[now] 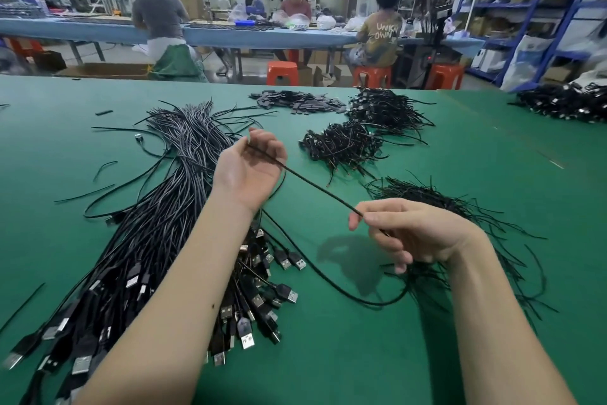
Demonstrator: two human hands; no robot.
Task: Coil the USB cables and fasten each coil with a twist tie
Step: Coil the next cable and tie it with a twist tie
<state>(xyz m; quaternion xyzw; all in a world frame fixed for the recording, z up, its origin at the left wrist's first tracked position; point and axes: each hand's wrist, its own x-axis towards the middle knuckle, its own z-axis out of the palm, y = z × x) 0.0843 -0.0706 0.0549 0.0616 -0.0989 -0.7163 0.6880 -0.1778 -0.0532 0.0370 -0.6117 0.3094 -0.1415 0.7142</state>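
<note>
A green table [377, 355] seen from above; at left, a loose bundle of black USB cables [157, 230], plugs toward the viewer; above it the left hand [249, 168], palm up, fingers curled round one taut cable [315, 186]; that cable runs down-right to the right hand [410, 230], pinched between thumb and forefinger; twist ties [460, 207] piled under the right hand; coiled cables [345, 145] heaped farther back.

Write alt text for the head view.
Two bare hands stretch one black USB cable taut above a green table: left hand and right hand each pinch it. Loose cables lie left, coiled bundles beyond.
</note>
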